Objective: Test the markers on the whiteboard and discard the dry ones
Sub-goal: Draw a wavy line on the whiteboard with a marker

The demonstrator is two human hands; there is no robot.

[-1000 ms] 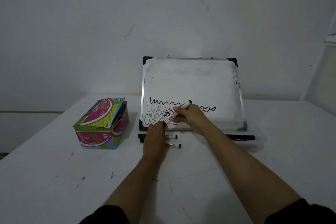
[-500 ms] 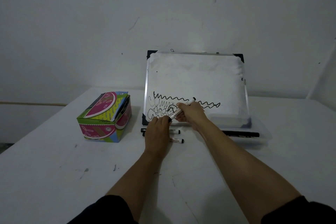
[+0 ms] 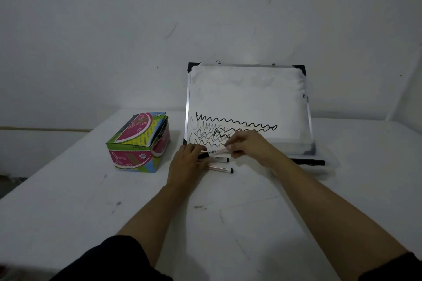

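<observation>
White-barrelled marker with black cap (image 3: 216, 152): held level just in front of the metal-framed whiteboard (image 3: 249, 102), below its black squiggles. My right hand (image 3: 249, 145) pinches the barrel; my left hand (image 3: 190, 161) grips the capped end. Two more white markers (image 3: 220, 164) lie on the white table (image 3: 68, 201) just in front of the whiteboard.
</observation>
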